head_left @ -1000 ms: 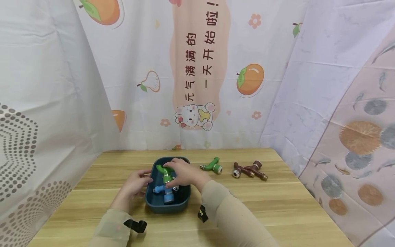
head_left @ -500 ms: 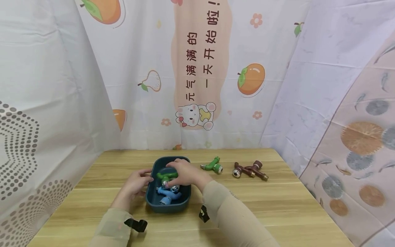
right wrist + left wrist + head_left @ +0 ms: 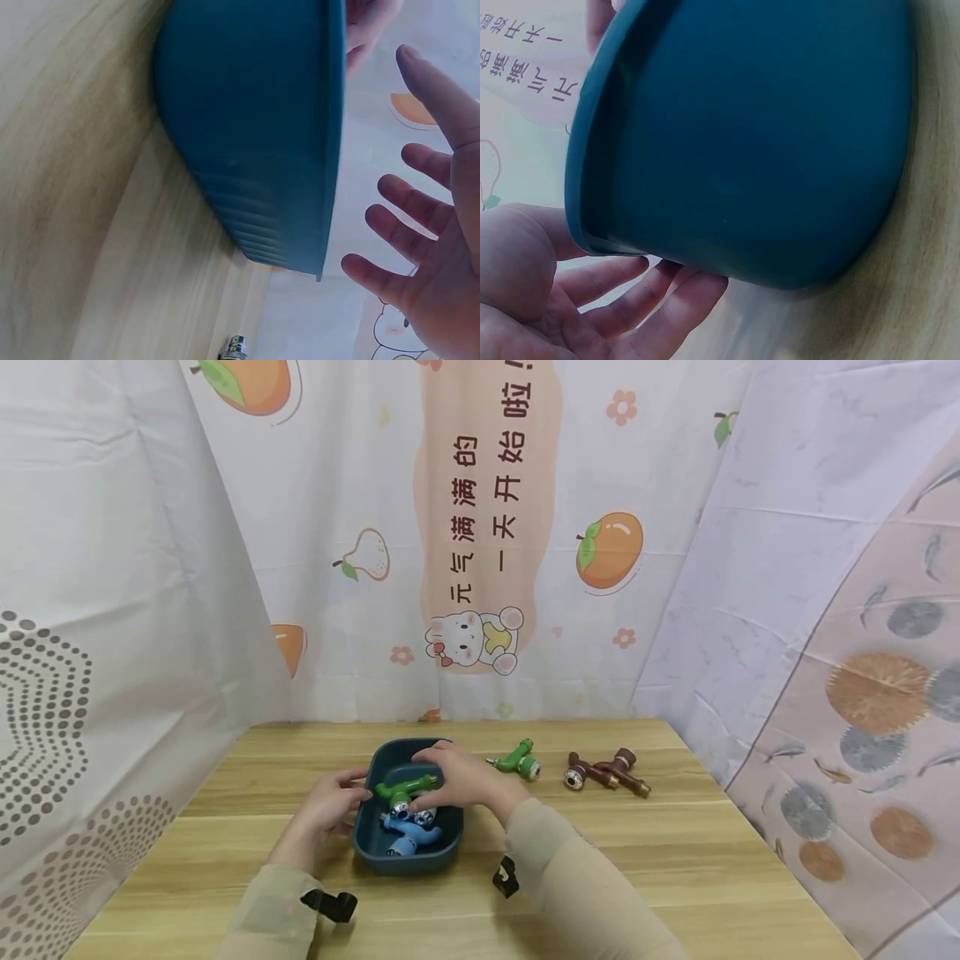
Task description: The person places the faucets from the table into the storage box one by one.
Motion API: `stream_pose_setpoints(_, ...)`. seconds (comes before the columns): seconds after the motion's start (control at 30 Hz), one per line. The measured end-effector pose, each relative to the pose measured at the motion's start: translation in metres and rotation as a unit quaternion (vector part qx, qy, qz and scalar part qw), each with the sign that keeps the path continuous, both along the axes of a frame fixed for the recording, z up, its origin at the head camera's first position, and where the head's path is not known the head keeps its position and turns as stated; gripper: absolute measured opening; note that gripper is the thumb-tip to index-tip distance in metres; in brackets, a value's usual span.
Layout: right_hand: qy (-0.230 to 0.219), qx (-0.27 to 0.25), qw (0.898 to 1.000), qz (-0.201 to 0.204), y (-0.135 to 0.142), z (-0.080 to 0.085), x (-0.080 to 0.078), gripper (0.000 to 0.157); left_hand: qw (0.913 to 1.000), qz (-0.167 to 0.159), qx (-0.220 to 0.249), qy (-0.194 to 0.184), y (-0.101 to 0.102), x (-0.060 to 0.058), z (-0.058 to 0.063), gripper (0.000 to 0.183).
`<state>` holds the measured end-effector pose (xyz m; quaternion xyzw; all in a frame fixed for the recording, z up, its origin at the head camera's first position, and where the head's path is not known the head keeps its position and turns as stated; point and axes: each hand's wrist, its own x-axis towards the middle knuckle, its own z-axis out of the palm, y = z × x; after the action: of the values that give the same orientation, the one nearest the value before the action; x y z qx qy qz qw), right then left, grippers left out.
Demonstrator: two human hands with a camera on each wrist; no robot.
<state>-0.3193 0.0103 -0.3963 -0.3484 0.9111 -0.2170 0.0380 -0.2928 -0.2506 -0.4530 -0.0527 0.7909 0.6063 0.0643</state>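
Head and wrist views: right fingers [image 3: 412, 202] spread, empty, over bin [image 3: 408, 865]; left fingers [image 3: 684, 309] round rim [image 3: 589, 165]; green tap [image 3: 513, 764], brown taps [image 3: 621, 765] rightward.

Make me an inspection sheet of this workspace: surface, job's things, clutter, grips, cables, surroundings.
Surface: wood-grain table
Job's things: green tap and blue tap in tub, plus silver knob, its tap unclear; right of tub, another green tap and two brown taps
Clutter: nothing seen
Grips: left grip holds tub's left side; right grip spread above tub's right rim, holding nothing
Cables: nothing seen
Surroundings: printed curtains behind and at both sides
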Motion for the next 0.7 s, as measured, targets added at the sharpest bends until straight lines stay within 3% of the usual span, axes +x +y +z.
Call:
stream_pose_setpoints(0.27, -0.018, -0.024, 0.999, -0.010, 0.014, 0.006, -0.001, 0.076, 1.0000, 0.003, 0.008, -0.001, 0.001, -0.002, 0.002, 0.052)
stream_pose_setpoints(0.7, 0.014, -0.070, 0.997, -0.017, 0.040, 0.013, 0.006, 0.075, 1.0000, -0.004, -0.001, 0.002, 0.000, -0.001, 0.000, 0.053)
